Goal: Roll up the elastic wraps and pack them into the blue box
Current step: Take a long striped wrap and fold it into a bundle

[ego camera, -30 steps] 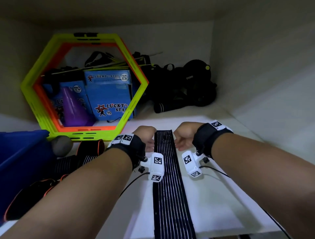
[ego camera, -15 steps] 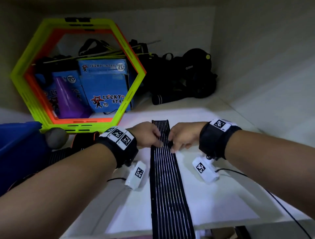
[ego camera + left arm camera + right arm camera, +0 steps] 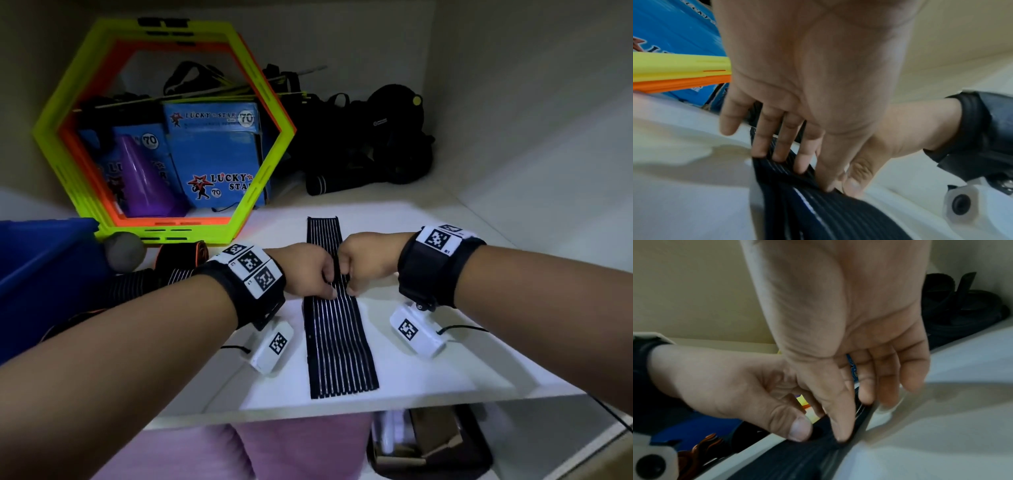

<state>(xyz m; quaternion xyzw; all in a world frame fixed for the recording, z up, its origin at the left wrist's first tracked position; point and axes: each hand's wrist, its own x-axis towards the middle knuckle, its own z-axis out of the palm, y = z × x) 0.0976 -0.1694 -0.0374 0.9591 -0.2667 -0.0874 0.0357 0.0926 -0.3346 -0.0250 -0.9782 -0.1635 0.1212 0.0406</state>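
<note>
A black elastic wrap [image 3: 337, 342] with thin white stripes lies lengthwise on the white shelf [image 3: 445, 370]. Its near end stops just short of the shelf's front edge. My left hand [image 3: 327, 286] and right hand [image 3: 349, 284] meet over its middle. In the left wrist view my left hand [image 3: 809, 175] has fingertips and thumb bunching the elastic wrap [image 3: 838, 211]. In the right wrist view my right hand [image 3: 853, 418] pinches a raised fold of it between thumb and fingers. The blue box [image 3: 37, 270] stands at the far left.
More wraps [image 3: 178, 260], black with orange trim, and a grey ball [image 3: 124, 251] lie beside the blue box. Green and orange hexagon rings [image 3: 263, 144] lean at the back over blue cartons [image 3: 219, 154]. Black straps and gear [image 3: 376, 144] fill the back right corner.
The wrap's near end, which hung over the front edge, now lies on the shelf. Both hands came together from the wrap's far end to its middle.
</note>
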